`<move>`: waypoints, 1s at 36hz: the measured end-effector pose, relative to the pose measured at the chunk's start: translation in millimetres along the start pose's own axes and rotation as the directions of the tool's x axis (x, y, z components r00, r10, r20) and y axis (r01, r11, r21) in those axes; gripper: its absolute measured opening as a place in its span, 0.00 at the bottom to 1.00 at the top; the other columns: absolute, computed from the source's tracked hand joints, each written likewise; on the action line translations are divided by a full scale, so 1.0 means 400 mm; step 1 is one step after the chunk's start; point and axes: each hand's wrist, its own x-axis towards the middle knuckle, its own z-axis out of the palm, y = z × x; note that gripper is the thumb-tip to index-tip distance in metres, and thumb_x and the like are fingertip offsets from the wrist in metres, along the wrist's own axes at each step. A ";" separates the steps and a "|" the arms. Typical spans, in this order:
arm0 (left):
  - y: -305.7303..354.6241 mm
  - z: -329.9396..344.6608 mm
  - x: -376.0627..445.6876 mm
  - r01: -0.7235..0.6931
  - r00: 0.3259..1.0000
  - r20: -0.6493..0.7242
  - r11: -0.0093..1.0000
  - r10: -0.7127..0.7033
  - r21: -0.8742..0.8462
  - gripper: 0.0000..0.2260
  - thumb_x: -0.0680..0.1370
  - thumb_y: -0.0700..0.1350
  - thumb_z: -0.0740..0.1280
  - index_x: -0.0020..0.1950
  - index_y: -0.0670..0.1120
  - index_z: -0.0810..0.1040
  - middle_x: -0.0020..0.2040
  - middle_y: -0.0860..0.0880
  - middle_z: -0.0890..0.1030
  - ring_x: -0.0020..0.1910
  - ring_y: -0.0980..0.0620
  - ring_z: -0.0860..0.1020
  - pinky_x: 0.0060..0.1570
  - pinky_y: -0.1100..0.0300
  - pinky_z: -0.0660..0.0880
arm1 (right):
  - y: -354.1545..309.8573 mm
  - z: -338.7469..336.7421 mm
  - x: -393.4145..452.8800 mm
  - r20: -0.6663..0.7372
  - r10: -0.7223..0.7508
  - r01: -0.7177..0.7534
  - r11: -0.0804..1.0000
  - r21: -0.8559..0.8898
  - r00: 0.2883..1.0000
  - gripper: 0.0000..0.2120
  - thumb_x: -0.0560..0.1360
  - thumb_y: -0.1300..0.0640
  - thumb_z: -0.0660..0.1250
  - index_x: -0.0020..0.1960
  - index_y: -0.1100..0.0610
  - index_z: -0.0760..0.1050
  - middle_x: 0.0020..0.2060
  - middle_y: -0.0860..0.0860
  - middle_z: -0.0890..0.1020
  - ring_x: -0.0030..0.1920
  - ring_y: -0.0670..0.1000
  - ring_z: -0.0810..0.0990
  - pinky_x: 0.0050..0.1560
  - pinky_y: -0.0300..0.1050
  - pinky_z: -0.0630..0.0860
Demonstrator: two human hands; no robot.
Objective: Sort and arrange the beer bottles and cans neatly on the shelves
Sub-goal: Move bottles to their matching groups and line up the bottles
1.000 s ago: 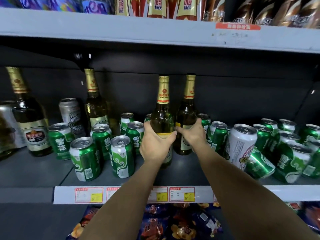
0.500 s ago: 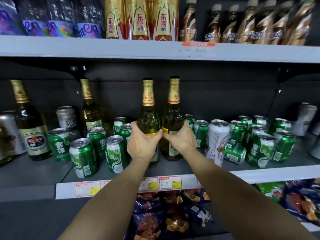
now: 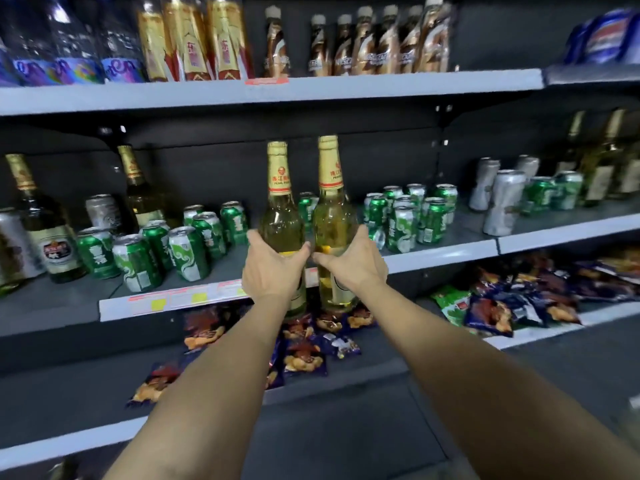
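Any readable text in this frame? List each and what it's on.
"PEARL RIVER", partly legible: neck label of the left held bottle.
Chinese characters, red: same label; also the right held bottle.
"NESCAFE", blurred, likely: brown bottles on the top shelf.
Price tags, green cans: too blurred.

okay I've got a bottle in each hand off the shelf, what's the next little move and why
Probably carry both to the right. The left hand and right hand each hold a gold-necked bottle in front of the shelf edge, and similar tall bottles stand at the far right, past the cans.
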 end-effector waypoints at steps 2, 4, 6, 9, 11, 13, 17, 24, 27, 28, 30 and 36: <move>0.030 0.027 -0.072 0.014 0.999 0.045 1.000 -0.013 -0.025 0.30 0.67 0.61 0.74 0.57 0.45 0.65 0.54 0.44 0.80 0.53 0.40 0.79 0.42 0.55 0.68 | 0.062 -0.056 -0.033 -0.027 0.031 -0.031 0.999 -0.015 0.999 0.36 0.64 0.36 0.75 0.60 0.54 0.64 0.55 0.52 0.79 0.56 0.57 0.79 0.47 0.47 0.73; 0.064 0.065 -0.148 0.015 0.995 0.098 0.999 -0.011 -0.042 0.28 0.68 0.61 0.74 0.54 0.47 0.63 0.51 0.45 0.79 0.51 0.40 0.79 0.41 0.55 0.67 | 0.134 -0.123 -0.064 -0.059 0.079 -0.081 0.996 -0.042 0.995 0.36 0.64 0.36 0.75 0.61 0.54 0.64 0.56 0.52 0.79 0.57 0.57 0.79 0.50 0.48 0.74; 0.082 0.096 -0.195 0.025 0.990 0.137 0.998 -0.018 -0.052 0.29 0.67 0.61 0.74 0.54 0.48 0.63 0.49 0.46 0.78 0.49 0.40 0.79 0.40 0.55 0.68 | 0.185 -0.166 -0.086 -0.074 0.114 -0.119 0.990 -0.071 0.991 0.35 0.64 0.37 0.75 0.61 0.54 0.64 0.57 0.52 0.78 0.58 0.57 0.78 0.50 0.48 0.73; 0.145 0.159 -0.292 0.019 0.977 0.213 0.998 -0.007 -0.056 0.32 0.68 0.62 0.73 0.61 0.46 0.65 0.52 0.44 0.79 0.52 0.39 0.79 0.41 0.54 0.69 | 0.290 -0.263 -0.119 -0.118 0.165 -0.179 0.977 -0.120 0.979 0.35 0.65 0.37 0.75 0.60 0.54 0.64 0.57 0.52 0.78 0.57 0.58 0.78 0.48 0.48 0.72; 0.190 0.204 -0.347 0.003 0.965 0.263 0.996 0.019 -0.084 0.32 0.68 0.62 0.73 0.62 0.46 0.65 0.54 0.44 0.80 0.54 0.39 0.78 0.43 0.54 0.70 | 0.358 -0.329 -0.132 -0.160 0.205 -0.228 0.964 -0.137 0.966 0.34 0.65 0.37 0.75 0.59 0.54 0.64 0.56 0.52 0.78 0.57 0.58 0.78 0.46 0.48 0.69; 0.237 0.253 -0.392 -0.016 0.948 0.314 0.993 0.052 -0.116 0.32 0.68 0.62 0.73 0.61 0.47 0.65 0.55 0.45 0.80 0.54 0.40 0.79 0.44 0.53 0.71 | 0.422 -0.390 -0.135 -0.206 0.248 -0.279 0.950 -0.137 0.947 0.34 0.64 0.37 0.75 0.57 0.54 0.63 0.56 0.53 0.78 0.57 0.58 0.78 0.48 0.49 0.71; 0.335 0.350 -0.451 -0.046 0.922 0.372 0.984 0.108 -0.170 0.32 0.68 0.62 0.74 0.62 0.48 0.66 0.55 0.46 0.80 0.54 0.41 0.79 0.43 0.55 0.70 | 0.524 -0.499 -0.121 -0.293 0.316 -0.356 0.929 -0.096 0.903 0.34 0.65 0.38 0.75 0.59 0.56 0.63 0.56 0.54 0.78 0.58 0.59 0.78 0.52 0.51 0.73; 0.516 0.583 -0.510 -0.078 0.877 0.442 0.962 0.191 -0.261 0.27 0.68 0.62 0.74 0.52 0.52 0.61 0.44 0.52 0.74 0.50 0.41 0.79 0.44 0.54 0.72 | 0.708 -0.689 -0.003 -0.439 0.367 -0.432 0.900 -0.054 0.820 0.34 0.66 0.38 0.75 0.59 0.56 0.62 0.56 0.54 0.77 0.58 0.58 0.77 0.49 0.50 0.69; 0.585 0.707 -0.510 -0.064 0.875 0.444 0.955 0.193 -0.289 0.29 0.67 0.63 0.74 0.57 0.50 0.64 0.47 0.50 0.77 0.49 0.41 0.79 0.45 0.52 0.74 | 0.777 -0.757 0.074 -0.493 0.351 -0.439 0.896 -0.072 0.796 0.32 0.66 0.38 0.74 0.52 0.55 0.59 0.50 0.53 0.76 0.55 0.59 0.77 0.45 0.49 0.69; 0.610 0.749 -0.507 -0.058 0.878 0.440 0.953 0.190 -0.296 0.31 0.67 0.63 0.74 0.60 0.49 0.65 0.49 0.48 0.79 0.50 0.40 0.79 0.46 0.51 0.75 | 0.800 -0.778 0.104 -0.508 0.344 -0.441 0.894 -0.080 0.789 0.32 0.66 0.37 0.74 0.51 0.55 0.59 0.48 0.52 0.75 0.54 0.59 0.77 0.45 0.49 0.69; 0.664 0.828 -0.496 -0.050 0.880 0.436 0.951 0.187 -0.306 0.34 0.67 0.63 0.73 0.64 0.48 0.65 0.54 0.45 0.80 0.52 0.39 0.79 0.47 0.51 0.75 | 0.841 -0.819 0.170 -0.525 0.339 -0.445 0.891 -0.087 0.781 0.32 0.66 0.37 0.74 0.51 0.55 0.59 0.48 0.52 0.74 0.55 0.59 0.77 0.46 0.50 0.69; 0.814 1.057 -0.430 -0.033 0.884 0.422 0.930 0.199 -0.367 0.31 0.66 0.62 0.75 0.59 0.50 0.66 0.52 0.49 0.81 0.49 0.43 0.80 0.44 0.54 0.75 | 0.946 -0.935 0.396 -0.534 0.358 -0.473 0.877 -0.091 0.766 0.35 0.68 0.38 0.73 0.62 0.58 0.62 0.59 0.55 0.76 0.59 0.59 0.76 0.47 0.49 0.69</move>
